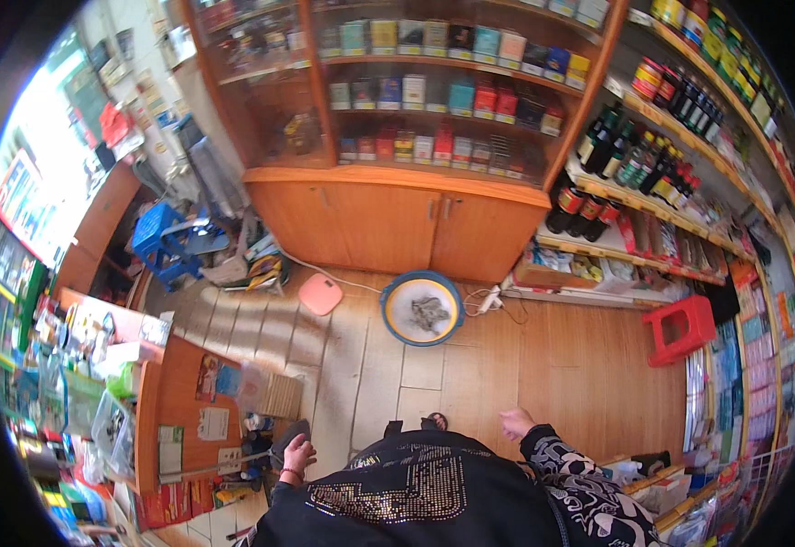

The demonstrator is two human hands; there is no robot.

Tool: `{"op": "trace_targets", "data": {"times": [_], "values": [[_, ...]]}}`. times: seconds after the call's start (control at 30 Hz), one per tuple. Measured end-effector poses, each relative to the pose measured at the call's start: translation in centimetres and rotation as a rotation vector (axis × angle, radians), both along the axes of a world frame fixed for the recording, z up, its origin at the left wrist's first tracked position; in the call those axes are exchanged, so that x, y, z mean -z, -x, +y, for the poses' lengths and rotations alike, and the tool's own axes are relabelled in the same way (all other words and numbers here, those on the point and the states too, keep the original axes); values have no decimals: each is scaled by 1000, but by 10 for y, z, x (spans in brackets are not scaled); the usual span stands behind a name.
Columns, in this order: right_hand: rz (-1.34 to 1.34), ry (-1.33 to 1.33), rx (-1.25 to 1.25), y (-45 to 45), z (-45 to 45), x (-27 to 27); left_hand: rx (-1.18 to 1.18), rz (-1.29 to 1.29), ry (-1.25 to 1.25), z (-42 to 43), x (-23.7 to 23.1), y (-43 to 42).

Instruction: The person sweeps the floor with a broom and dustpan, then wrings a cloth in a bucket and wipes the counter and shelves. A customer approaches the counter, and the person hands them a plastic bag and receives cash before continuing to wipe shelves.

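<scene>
My left hand (pixel 298 453), with a red bracelet at its wrist, hangs beside the wooden counter at the lower left; its fingers are loosely curled and no held thing shows. To the right of my dark top, my right hand (pixel 517 423) hangs over the wood floor with curled fingers; whether they are closed is unclear. Ahead on the floor stands a blue basin with a yellow inner rim (pixel 385 311), holding suds and a greyish wet cloth (pixel 429 313). A pink bathroom scale (pixel 320 295) lies to its left, and a white power strip (pixel 490 300) to its right.
A wooden cabinet (pixel 391 222) with glass-fronted shelves of small boxes stands behind the basin. Blue plastic stools (pixel 158 236) are at the left, a red stool (pixel 681 330) at the right. Bottle shelves (pixel 664 225) line the right side. A cable runs along the floor to the basin.
</scene>
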State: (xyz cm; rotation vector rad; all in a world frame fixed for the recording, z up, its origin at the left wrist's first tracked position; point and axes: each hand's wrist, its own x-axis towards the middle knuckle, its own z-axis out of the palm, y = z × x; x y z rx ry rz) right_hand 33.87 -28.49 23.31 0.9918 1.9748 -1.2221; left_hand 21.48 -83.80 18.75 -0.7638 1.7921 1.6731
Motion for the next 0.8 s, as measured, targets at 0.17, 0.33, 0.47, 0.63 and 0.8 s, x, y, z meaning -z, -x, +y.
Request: {"op": "trace_targets", "data": {"times": [0.17, 0.33, 0.47, 0.63, 0.8], "values": [[246, 81, 195, -9, 46, -1, 130, -18, -135, 77, 9, 63], [289, -5, 412, -9, 75, -11, 279, -88, -135, 155, -2, 98], [277, 10, 592, -20, 79, -6, 394, -159, -165, 171, 14, 136], [269, -7, 771, -52, 56, 15, 560, -151, -170, 174, 41, 230], [95, 49, 913, -60, 23, -1, 748, -64, 25, 265, 13, 323]]}}
